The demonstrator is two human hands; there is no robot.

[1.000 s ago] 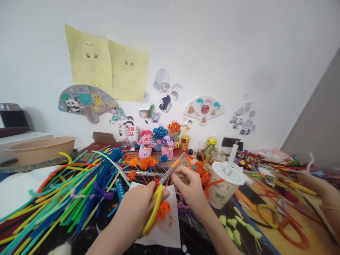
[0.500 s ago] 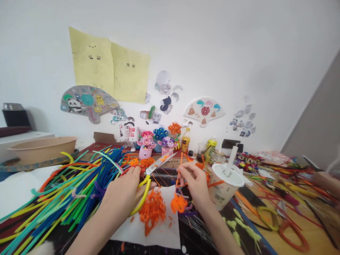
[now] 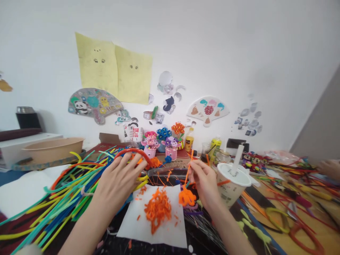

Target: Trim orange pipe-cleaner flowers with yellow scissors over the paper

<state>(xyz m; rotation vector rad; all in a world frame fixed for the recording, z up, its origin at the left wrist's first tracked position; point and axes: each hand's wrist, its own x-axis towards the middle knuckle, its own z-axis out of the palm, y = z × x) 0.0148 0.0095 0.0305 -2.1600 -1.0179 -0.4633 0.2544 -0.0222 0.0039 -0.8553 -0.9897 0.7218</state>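
My right hand (image 3: 203, 177) pinches an orange fuzzy stem, from whose lower end an orange flower (image 3: 187, 196) hangs. Palm down, my left hand (image 3: 123, 175) lies over yellow-handled scissors (image 3: 162, 171), fingers slightly spread, with a red-orange handle arching above its fingertips. Whether it still grips the scissors is hidden beneath the palm. Between my hands, a heap of orange clippings (image 3: 158, 209) sits on a white paper sheet (image 3: 132, 223). Left of my left hand spreads a large bundle of coloured pipe cleaners (image 3: 66, 191).
A lidded cup with a straw (image 3: 233, 179) stands right of my right hand. Potted fuzzy flowers (image 3: 163, 140) and bottles line the wall. More scissors (image 3: 305, 233) and stems cover the right side, where another person's hand (image 3: 329, 168) shows. A tan basin (image 3: 53, 147) is at left.
The scissors have dropped from an upraised angle to nearly flat under my left hand, which has turned palm down. The view has shifted slightly left. My right hand keeps the orange stem.
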